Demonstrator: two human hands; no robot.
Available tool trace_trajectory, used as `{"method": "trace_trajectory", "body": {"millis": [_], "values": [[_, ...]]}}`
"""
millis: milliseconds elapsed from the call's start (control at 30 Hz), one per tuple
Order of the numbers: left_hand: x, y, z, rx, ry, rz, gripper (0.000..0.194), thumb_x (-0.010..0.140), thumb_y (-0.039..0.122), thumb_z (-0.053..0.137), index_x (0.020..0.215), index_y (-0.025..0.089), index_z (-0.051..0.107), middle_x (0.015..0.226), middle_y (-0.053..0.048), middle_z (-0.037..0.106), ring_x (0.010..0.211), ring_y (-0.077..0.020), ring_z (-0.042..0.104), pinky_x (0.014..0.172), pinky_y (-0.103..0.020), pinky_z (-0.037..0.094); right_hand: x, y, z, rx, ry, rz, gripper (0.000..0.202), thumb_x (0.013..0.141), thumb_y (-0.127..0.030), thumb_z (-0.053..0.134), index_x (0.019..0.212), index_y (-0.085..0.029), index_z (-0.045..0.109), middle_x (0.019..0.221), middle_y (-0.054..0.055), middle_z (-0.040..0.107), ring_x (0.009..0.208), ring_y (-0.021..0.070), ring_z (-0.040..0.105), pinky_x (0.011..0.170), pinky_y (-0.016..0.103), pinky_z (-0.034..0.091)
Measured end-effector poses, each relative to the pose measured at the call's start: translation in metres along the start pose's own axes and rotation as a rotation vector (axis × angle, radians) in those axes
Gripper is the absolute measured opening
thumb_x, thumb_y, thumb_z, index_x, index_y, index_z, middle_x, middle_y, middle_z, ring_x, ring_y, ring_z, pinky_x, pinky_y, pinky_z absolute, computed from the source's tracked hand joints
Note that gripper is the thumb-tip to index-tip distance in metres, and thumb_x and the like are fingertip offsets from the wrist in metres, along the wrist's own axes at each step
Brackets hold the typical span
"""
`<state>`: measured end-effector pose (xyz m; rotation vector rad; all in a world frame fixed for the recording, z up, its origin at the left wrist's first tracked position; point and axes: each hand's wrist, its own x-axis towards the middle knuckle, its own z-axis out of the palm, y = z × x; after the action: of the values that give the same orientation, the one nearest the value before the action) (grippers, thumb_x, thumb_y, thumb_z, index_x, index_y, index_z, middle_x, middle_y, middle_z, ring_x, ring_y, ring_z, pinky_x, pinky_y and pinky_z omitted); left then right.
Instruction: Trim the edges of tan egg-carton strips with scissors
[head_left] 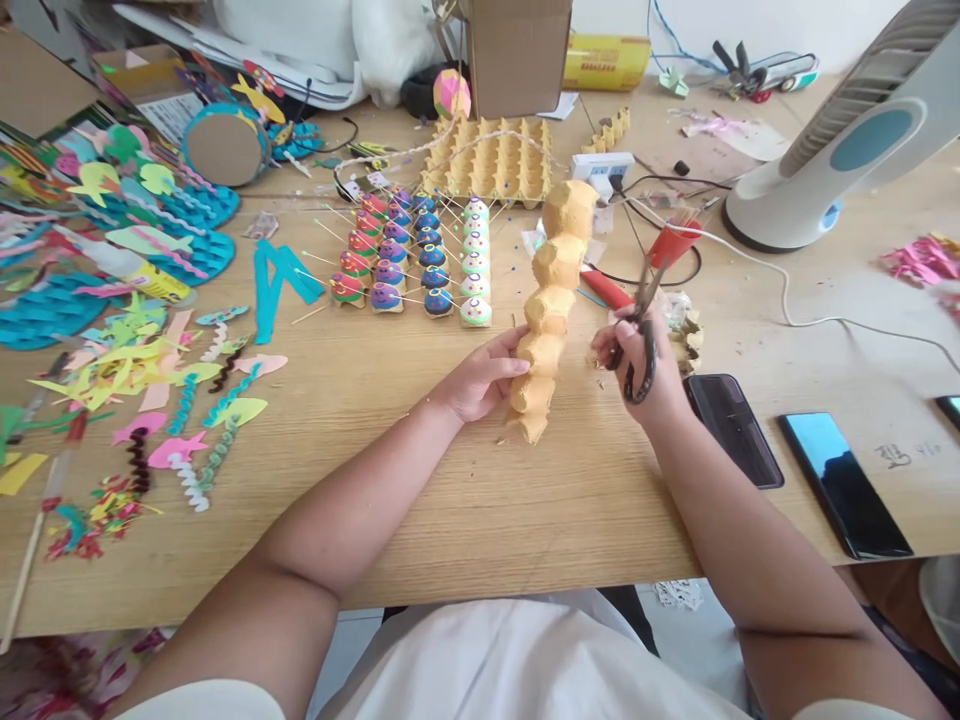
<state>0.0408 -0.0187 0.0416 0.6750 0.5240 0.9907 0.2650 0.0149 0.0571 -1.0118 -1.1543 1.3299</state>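
A long yellow strip of egg-carton cups (551, 315) is held upright, slightly tilted, over the table. My left hand (487, 378) grips its lower part, thumb in front and fingers partly hidden behind. To the right of the strip, my right hand (637, 365) is closed around black-handled scissors (643, 300), whose blades point up and away from me, apart from the strip. Behind the hands stand rows of painted egg-carton cups (431, 250) in red, purple, dark blue and white. Farther back lies a larger yellow egg tray (491, 158).
Paper fish and curled strips (202, 400) spread over the left side. Two phones (735, 430) (844, 485) lie at the right front. A white fan (825, 150), a power strip (602, 165) with cables and a red brush-like bundle (675, 238) are at the back right.
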Motion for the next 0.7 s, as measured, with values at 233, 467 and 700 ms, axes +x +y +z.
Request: {"method": "trace_trajectory", "body": {"millis": [233, 467, 700], "values": [[0.004, -0.004, 0.002, -0.016, 0.085, 0.150, 0.065, 0.069, 0.016, 0.083, 0.130, 0.030, 0.065, 0.105, 0.000, 0.077, 0.099, -0.0172, 0.073, 0.082, -0.025, 0.056, -0.016, 0.004, 0.014, -0.282, -0.178, 0.008, 0.036, 0.085, -0.054, 0.073, 0.102, -0.026, 0.060, 0.070, -0.005, 0.056, 0.063, 0.0128, 0.051, 0.062, 0.027, 0.042], [0.004, -0.003, -0.001, -0.050, 0.098, 0.186, 0.061, 0.070, 0.020, 0.083, 0.128, 0.029, 0.065, 0.107, 0.000, 0.077, 0.096, -0.0160, 0.073, 0.081, -0.025, 0.057, -0.020, 0.008, 0.006, -0.593, -0.248, -0.181, 0.024, 0.090, -0.045, 0.069, 0.102, -0.025, 0.064, 0.073, -0.003, 0.057, 0.066, 0.0141, 0.053, 0.062, 0.028, 0.041], [0.000, 0.000, -0.010, -0.169, 0.104, 0.077, 0.028, 0.073, 0.036, 0.077, 0.098, 0.026, 0.071, 0.086, -0.001, 0.076, 0.076, -0.0189, 0.072, 0.064, -0.028, 0.055, -0.014, 0.006, -0.002, -0.940, -0.237, -0.507, 0.026, 0.086, -0.038, 0.073, 0.106, -0.025, 0.064, 0.074, -0.001, 0.062, 0.067, 0.0171, 0.057, 0.065, 0.031, 0.042]]}}
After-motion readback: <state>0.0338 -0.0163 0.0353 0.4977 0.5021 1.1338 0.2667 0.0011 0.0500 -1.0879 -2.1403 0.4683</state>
